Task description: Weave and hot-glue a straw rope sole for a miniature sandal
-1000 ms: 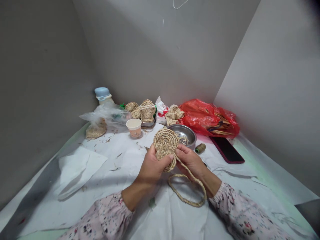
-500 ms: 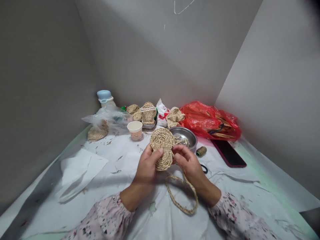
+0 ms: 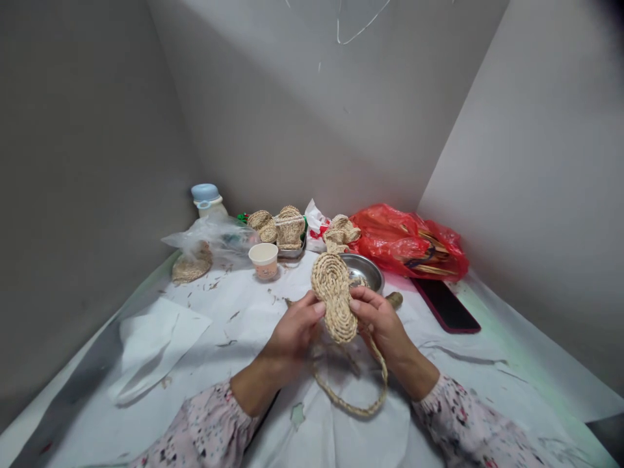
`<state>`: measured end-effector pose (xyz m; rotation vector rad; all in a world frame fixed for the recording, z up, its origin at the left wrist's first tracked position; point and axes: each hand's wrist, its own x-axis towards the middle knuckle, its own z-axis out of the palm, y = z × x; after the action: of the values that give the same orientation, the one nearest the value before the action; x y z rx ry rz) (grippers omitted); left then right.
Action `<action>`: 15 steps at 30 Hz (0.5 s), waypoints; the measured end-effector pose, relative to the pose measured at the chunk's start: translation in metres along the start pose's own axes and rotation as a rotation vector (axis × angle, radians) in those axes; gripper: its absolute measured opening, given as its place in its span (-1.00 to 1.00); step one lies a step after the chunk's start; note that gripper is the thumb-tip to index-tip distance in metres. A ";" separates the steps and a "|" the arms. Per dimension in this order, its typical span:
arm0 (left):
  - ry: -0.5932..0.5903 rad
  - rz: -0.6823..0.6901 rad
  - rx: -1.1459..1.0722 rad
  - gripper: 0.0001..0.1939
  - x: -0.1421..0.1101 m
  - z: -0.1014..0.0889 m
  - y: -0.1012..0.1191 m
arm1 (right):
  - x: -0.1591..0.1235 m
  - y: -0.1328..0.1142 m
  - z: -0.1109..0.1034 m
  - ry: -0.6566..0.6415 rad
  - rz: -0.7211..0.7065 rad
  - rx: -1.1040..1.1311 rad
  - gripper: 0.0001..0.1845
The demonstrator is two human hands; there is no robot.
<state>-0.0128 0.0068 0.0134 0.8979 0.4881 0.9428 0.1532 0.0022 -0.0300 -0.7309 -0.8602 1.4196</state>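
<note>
**Coiled straw sole (image 3: 334,299) grasped between two bare hands, above a paper-covered work surface (image 3: 336,429).**

The sole is held upright at centre, its lower half clasped by the curled fingers of the left hand (image 3: 292,331) and the right hand (image 3: 380,325); neither hand is released. A straw braid (image 3: 353,404) is led down from it into a loop on the paper. Just beyond the sole, a steel bowl (image 3: 365,270) is seen, with a thread spool (image 3: 394,299) partly hidden behind the right hand. A red plastic bag (image 3: 404,240), a smartphone (image 3: 444,305), a paper cup (image 3: 264,260), woven straw slippers (image 3: 290,227) and a blue-capped bottle (image 3: 207,198) are placed farther back, and a folded white sheet (image 3: 156,344) lies to the left.
</note>
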 end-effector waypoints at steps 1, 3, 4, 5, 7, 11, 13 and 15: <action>-0.022 0.005 0.005 -0.53 0.000 -0.001 -0.001 | -0.001 -0.001 0.001 -0.005 0.014 0.010 -0.77; -0.055 0.012 0.012 -0.53 -0.001 -0.003 -0.003 | -0.002 -0.002 0.004 -0.006 0.030 0.011 -0.76; -0.067 0.012 0.012 -0.53 -0.001 -0.004 -0.004 | -0.003 -0.003 0.005 -0.007 0.035 0.011 -0.75; -0.080 0.008 0.010 -0.53 -0.002 -0.005 -0.005 | -0.003 -0.004 0.006 -0.012 0.044 0.014 -0.75; -0.107 -0.003 0.000 -0.51 -0.003 -0.007 -0.005 | -0.005 -0.006 0.009 -0.030 0.065 0.032 -0.76; -0.131 -0.016 -0.049 -0.40 -0.004 -0.009 -0.003 | -0.006 -0.008 0.016 -0.091 0.105 0.085 -0.76; -0.123 -0.013 -0.086 -0.33 -0.004 -0.008 0.000 | -0.007 -0.008 0.018 -0.149 0.138 0.090 -0.72; -0.117 -0.018 -0.104 -0.29 -0.005 -0.006 0.002 | -0.009 -0.007 0.019 -0.218 0.179 0.090 -0.69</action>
<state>-0.0208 0.0062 0.0119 0.8481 0.3437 0.8853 0.1408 -0.0080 -0.0144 -0.6035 -0.9096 1.7104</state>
